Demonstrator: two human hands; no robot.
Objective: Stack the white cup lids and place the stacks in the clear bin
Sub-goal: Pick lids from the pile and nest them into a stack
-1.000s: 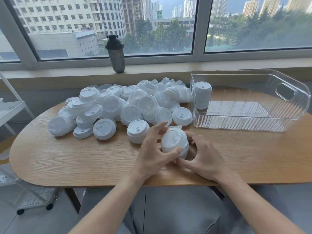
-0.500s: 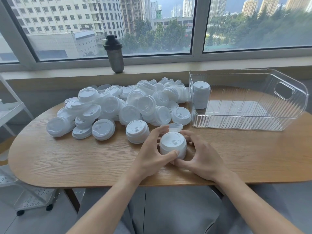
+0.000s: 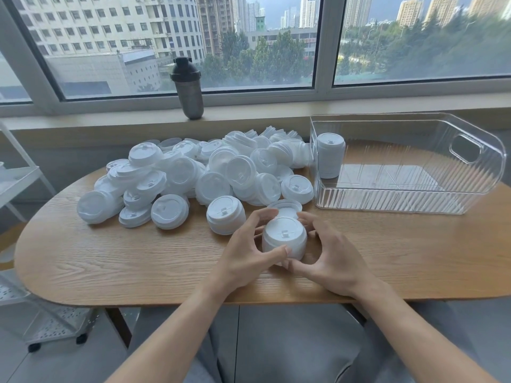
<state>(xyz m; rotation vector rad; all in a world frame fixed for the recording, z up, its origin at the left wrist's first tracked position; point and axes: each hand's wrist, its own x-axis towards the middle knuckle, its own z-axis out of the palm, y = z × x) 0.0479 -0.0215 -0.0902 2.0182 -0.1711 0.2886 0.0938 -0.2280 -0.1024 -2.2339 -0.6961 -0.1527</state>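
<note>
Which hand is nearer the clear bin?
Right. The right hand grips the right side of the lid stack, on the clear bin's side; the left hand grips the stack's left side, farther away.

Both hands cup a short stack of lids (image 3: 284, 237) standing upright on the table (image 3: 110, 261). The left hand (image 3: 249, 254) curls round its left side, thumb at the front; the right hand (image 3: 329, 255) curls round its right side, thumb touching the stack's base. Just behind the stack lies one upturned lid (image 3: 284, 207), and just left of the stack stands a second short stack (image 3: 226, 214). Behind and left of the stack sprawls the loose pile (image 3: 193, 172). Behind and right of it sits the bin (image 3: 409, 200), a taller stack (image 3: 330, 155) upright in its left end. A dark bottle (image 3: 187, 88) stands on the windowsill, behind the pile.
</note>
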